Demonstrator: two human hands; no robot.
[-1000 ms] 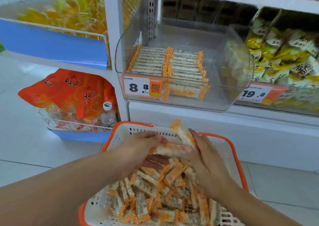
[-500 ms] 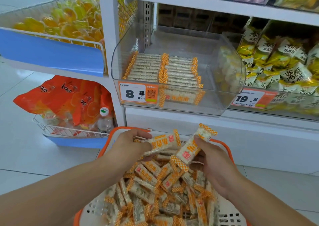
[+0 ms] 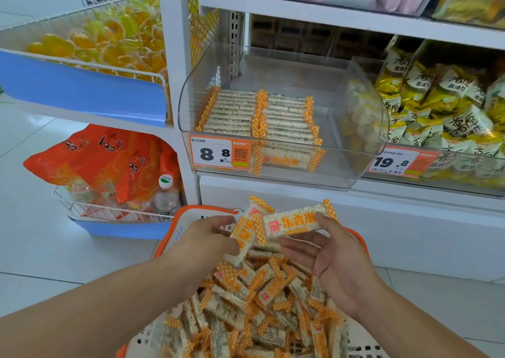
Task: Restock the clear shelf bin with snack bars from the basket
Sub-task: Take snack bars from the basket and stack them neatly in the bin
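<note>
White shop shelving [image 3: 175,57] stands over a pale tiled floor [image 3: 32,248], and everything below is placed from the clear bin [image 3: 363,128] on its lower shelf. Far left of the bin, a wire rack [image 3: 82,30] with a blue front holds yellow sweets. Below that and left of the bin, orange bags [image 3: 109,161] and a small bottle [image 3: 167,196] sit in a lower wire rack [image 3: 90,210]. On the bin's front left corner is an orange price tag [image 3: 220,152] reading 8.8. Inside the bin, bars [image 3: 259,114] lie flat in two neat rows against its left side; its right part holds none.

Below the bin, the basket [image 3: 191,210], white with an orange rim, is heaped with loose bars [image 3: 259,303]. Above the heap the left hand [image 3: 207,240] grips one bar [image 3: 246,234], tilted with its upper end toward the bin, fingers curled round it. Just right of it, the right hand [image 3: 328,259] is palm up, its thumb and fingertips pinching a second bar [image 3: 295,222] that lies nearly level; the two bars touch at their near ends. Both held bars are below the bin's front edge, over the basket.

Right of the bin, yellow and white snack bags [image 3: 437,98] fill the next bin, with a 19.8 tag [image 3: 393,162] in front.
</note>
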